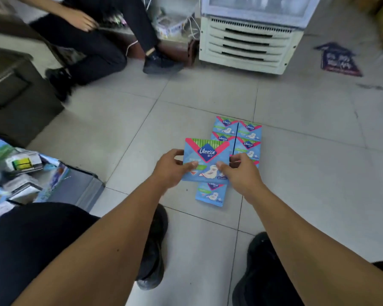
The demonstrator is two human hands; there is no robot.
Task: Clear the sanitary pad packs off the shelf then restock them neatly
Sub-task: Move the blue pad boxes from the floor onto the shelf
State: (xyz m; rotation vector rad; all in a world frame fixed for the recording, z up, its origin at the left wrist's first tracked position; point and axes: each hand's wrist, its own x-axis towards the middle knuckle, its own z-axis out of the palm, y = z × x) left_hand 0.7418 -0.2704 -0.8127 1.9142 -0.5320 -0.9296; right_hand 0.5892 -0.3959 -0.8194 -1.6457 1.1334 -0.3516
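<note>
I hold one blue Libresse sanitary pad pack (207, 156) above the tiled floor with both hands. My left hand (171, 170) grips its left edge, thumb on the front. My right hand (241, 173) pinches its lower right corner. Behind it, several identical packs (249, 133) lie on the floor in two overlapping columns. One more pack (211, 194) lies flat on the floor just below the held one. The shelf (80, 186) shows at the left edge, low down, crowded with other goods.
A white cooler with a vented base (248, 43) stands at the far side. A seated person's legs and shoes (159, 62) are at the upper left, beside a dark cabinet (16, 96). My own shoes (153, 246) are on the tiles near me.
</note>
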